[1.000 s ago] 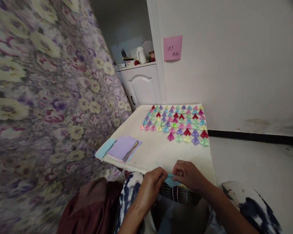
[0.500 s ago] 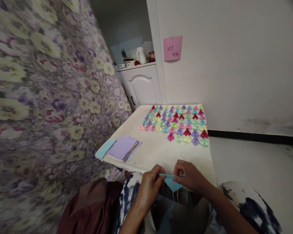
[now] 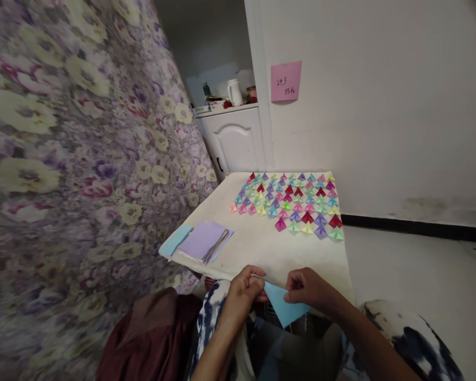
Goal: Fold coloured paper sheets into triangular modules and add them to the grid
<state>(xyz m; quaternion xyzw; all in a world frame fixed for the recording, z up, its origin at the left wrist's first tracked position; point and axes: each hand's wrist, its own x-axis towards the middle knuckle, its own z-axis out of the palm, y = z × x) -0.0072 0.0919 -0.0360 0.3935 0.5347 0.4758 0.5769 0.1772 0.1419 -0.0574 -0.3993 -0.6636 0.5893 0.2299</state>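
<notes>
A light blue sheet of paper, folded into a triangle with its point downward, is held in front of the table's near edge. My left hand pinches its upper left corner between thumb and fingers. On the other side, my right hand grips the upper right edge with thumb and bent fingers. Rows of small folded paper pieces in many colours cover the far right part of the cream tabletop. On the near left lie a stack of square paper with lilac on top and some light blue sheets.
A floral curtain hangs along the left. Behind the table stand a white cabinet with a white jug on it, and a wall bearing a pink note. Dark red cloth lies beside my leg.
The blue paper now shows more of its face and is tilted, its right side lower. My hands have moved slightly apart, and the camera view has shifted a little.
</notes>
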